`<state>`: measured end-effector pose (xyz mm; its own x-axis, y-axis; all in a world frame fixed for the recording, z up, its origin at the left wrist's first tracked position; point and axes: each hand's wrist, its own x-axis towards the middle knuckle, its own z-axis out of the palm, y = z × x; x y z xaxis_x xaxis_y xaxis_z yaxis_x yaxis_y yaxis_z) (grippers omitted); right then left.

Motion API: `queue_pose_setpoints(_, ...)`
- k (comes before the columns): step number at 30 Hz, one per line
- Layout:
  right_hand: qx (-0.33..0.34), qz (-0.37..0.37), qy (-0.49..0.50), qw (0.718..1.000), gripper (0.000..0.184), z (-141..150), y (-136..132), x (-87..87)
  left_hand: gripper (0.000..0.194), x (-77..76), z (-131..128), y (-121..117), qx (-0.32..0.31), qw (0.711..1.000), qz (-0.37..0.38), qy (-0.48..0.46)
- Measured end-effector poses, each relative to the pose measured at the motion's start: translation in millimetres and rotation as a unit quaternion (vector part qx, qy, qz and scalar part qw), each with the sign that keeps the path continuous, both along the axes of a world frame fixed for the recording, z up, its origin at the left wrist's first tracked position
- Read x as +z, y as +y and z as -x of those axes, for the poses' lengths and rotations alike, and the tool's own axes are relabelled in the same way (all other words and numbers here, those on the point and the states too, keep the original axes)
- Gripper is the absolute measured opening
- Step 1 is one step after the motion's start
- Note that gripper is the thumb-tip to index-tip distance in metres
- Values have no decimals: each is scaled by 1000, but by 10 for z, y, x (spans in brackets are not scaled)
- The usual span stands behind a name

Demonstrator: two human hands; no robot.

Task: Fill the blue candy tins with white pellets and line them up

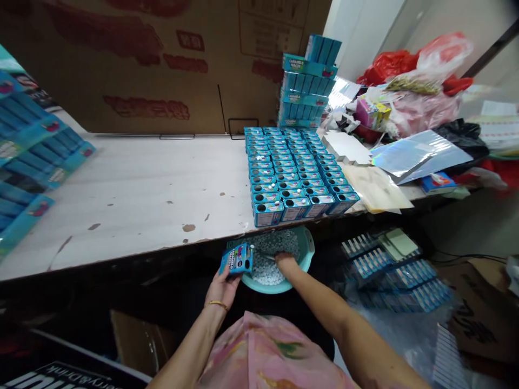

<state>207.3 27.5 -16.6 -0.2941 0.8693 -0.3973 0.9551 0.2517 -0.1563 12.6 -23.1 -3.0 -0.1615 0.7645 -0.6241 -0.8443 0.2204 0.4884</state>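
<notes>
My left hand (224, 285) grips a small blue candy box (238, 259) printed "Caramelo Macizo", holding it tilted over the left rim of a turquoise basin (308, 249). A white pellet sits at the top corner of this box. Small white candies (267, 274) fill much of the basin. My right hand (285, 261) reaches down into them, its fingers closed and partly hidden. A thin pale thing sticks out leftward from these fingers; I cannot make out what it is.
Rows of upright blue boxes (294, 170) stand at the edge of the white table (162, 200). Behind them rises a stack of display trays (306, 89); more trays (28, 156) are at left. A large carton (162, 65) backs the table. Packed trays (389, 270) lie low at right.
</notes>
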Motion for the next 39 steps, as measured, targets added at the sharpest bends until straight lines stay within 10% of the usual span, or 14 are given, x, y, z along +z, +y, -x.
queue_pose_setpoints(10,8,111,148,983,35,-235,34,-187,29,39,5,12,16,1000,1,-22)
queue_pose_setpoints(20,-119,219,427,869,30,-656,45,701,28,196,-116,102,44,996,45,-57)
queue_pose_setpoints(29,65,50,142,987,28,-290,92,1373,20,170,-247,122,24,998,27,-43)
queue_pose_setpoints(39,140,-20,-36,989,34,92,119,1697,14,171,-273,118,4,1000,16,-19)
